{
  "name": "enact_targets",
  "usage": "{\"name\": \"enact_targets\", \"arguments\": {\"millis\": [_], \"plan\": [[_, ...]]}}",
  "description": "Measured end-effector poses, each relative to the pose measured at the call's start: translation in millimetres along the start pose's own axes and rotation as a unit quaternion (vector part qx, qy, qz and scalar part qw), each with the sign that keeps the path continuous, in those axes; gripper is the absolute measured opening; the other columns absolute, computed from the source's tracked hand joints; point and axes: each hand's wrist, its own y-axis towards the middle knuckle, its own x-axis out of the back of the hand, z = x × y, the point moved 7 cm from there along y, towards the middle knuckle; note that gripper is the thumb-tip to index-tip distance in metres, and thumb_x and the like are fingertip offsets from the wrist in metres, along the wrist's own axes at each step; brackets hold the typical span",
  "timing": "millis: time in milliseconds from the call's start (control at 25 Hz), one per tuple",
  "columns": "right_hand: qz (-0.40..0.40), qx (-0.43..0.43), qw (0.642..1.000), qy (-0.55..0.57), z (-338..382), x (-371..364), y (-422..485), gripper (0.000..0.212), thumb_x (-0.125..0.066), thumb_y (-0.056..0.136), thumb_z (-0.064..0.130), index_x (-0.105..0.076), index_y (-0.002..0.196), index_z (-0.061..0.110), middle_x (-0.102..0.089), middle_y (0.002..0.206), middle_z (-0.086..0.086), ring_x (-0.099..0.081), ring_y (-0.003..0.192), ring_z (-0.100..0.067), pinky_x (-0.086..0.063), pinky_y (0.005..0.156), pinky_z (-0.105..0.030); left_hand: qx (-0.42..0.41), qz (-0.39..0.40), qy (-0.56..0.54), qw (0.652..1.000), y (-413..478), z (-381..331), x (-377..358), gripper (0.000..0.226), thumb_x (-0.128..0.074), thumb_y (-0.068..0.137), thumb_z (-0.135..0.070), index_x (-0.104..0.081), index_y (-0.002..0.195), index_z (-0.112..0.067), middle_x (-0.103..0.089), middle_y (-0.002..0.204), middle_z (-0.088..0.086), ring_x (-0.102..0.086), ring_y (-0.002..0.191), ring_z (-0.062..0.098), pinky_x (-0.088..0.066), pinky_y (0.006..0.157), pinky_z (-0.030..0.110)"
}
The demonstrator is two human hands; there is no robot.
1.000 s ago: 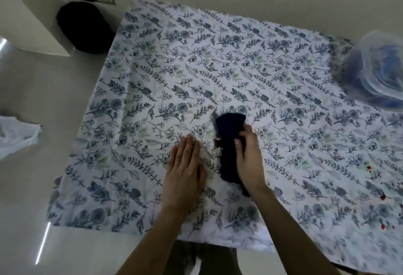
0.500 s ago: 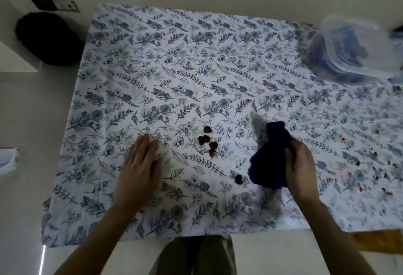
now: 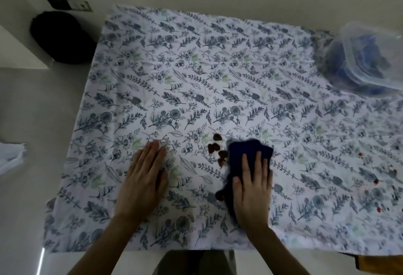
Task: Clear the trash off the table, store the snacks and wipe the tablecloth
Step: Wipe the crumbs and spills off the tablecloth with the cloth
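I am looking down on the table, where a white tablecloth (image 3: 196, 67) printed with blue-grey leaves is lying spread out. My left hand (image 3: 144, 178) is lying flat on the tablecloth toward the near edge, left of the middle, with its fingers straight and held together, gripping nothing. My right hand (image 3: 250, 189) is pressing a dark blue cloth (image 3: 248, 150) onto the tablecloth near the middle of the near edge. Its fingers are lying straight and slightly spread on top of the cloth, and the bunched cloth is sticking out past the fingertips. A cluster of brown blobs (image 3: 217, 147) is sitting just beside the cloth's left edge, between the two hands, and one more is showing by the right thumb. I cannot tell whether they are crumbs or stains. Small red spots (image 3: 376, 182) are dotting the tablecloth toward the right edge, well apart from the cloth. A clear plastic container (image 3: 370, 56) holding something blue is standing at the far right corner. On the floor beyond the far left corner a black round object (image 3: 61, 36) is sitting against the wall.
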Motion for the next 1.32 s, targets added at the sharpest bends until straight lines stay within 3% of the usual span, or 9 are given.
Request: {"name": "enact_targets", "arguments": {"millis": [80,320,440,600,720,960,1080,1200,1320], "plan": [[0.012,0.028,1.000,0.001,20,-6,14,0.056,-0.018,0.099,0.042,-0.024,0.150,0.019,-0.012,0.159,-0.011,-0.006,0.148,-0.029,-0.007,0.118,-0.051,-0.008,0.002,0.001,1.000,2,-1,0,0.058,-0.028,0.098,-0.038,-0.023,0.150,-0.013,-0.015,0.161,0.006,-0.006,0.150,0.015,-0.011,0.123,0.038],[-0.007,-0.025,0.998,0.052,87,-31,71,0.059,-0.024,0.097,0.045,-0.031,0.147,0.015,-0.017,0.158,-0.015,-0.010,0.146,-0.035,-0.006,0.118,-0.054,-0.003,-0.003,0.012,1.000,0,1,3,0.058,-0.031,0.099,-0.038,-0.020,0.151,-0.015,-0.015,0.161,0.006,-0.004,0.150,0.015,-0.004,0.123,0.032],[0.017,0.073,0.990,0.120,115,-38,101,0.048,-0.038,0.097,0.032,-0.041,0.141,0.014,-0.022,0.157,-0.011,-0.010,0.147,-0.030,-0.008,0.119,-0.051,0.003,-0.001,0.011,1.000,0,3,4,0.058,-0.032,0.100,-0.039,-0.019,0.152,-0.017,-0.014,0.161,0.004,-0.006,0.150,0.014,-0.008,0.122,0.034],[0.055,0.186,0.971,0.141,99,-22,116,0.042,-0.049,0.095,0.009,-0.047,0.137,0.010,-0.029,0.155,-0.004,-0.017,0.146,-0.023,-0.026,0.116,-0.050,0.013,0.001,0.013,1.000,-1,4,3,0.057,-0.025,0.101,-0.041,-0.018,0.152,-0.017,-0.013,0.161,0.003,-0.005,0.150,0.014,-0.008,0.122,0.034],[0.041,0.158,0.976,0.141,38,2,111,0.042,-0.046,0.094,0.012,-0.047,0.136,0.011,-0.031,0.154,-0.001,-0.021,0.145,-0.020,-0.027,0.115,-0.051,0.021,0.000,0.029,0.999,0,5,2,0.058,-0.018,0.101,-0.044,-0.017,0.152,-0.018,-0.012,0.161,0.004,-0.005,0.150,0.015,-0.008,0.121,0.034],[0.015,0.067,0.992,0.104,-62,33,108,0.053,-0.030,0.093,0.037,-0.037,0.141,0.015,-0.021,0.157,0.002,-0.016,0.146,-0.024,-0.026,0.112,-0.057,0.024,0.010,0.033,0.999,1,5,-1,0.058,-0.025,0.100,-0.043,-0.017,0.152,-0.019,-0.013,0.161,0.004,-0.007,0.150,0.016,-0.013,0.121,0.037],[-0.008,0.043,0.997,0.062,-45,21,123,0.054,-0.029,0.095,0.036,-0.034,0.143,0.013,-0.022,0.157,-0.010,-0.014,0.145,-0.032,-0.017,0.115,-0.059,0.022,0.010,0.033,0.999,0,5,0,0.058,-0.026,0.100,-0.042,-0.018,0.152,-0.018,-0.014,0.161,0.004,-0.008,0.150,0.016,-0.014,0.121,0.038],[-0.014,-0.005,0.998,0.060,-8,1,140,0.053,-0.031,0.096,0.034,-0.032,0.144,0.011,-0.021,0.156,-0.016,-0.016,0.142,-0.040,-0.021,0.111,-0.064,0.017,0.000,0.024,1.000,2,3,1,0.057,-0.026,0.100,-0.041,-0.020,0.151,-0.017,-0.016,0.161,0.005,-0.010,0.150,0.017,-0.013,0.122,0.037],[0.002,0.063,0.997,0.051,60,-22,136,0.053,-0.032,0.097,0.035,-0.034,0.144,0.012,-0.020,0.156,-0.015,-0.017,0.143,-0.038,-0.022,0.113,-0.059,0.016,-0.002,0.019,1.000,0,5,0,0.058,-0.021,0.100,-0.043,-0.019,0.152,-0.017,-0.015,0.161,0.005,-0.009,0.150,0.017,-0.013,0.121,0.037]]}}
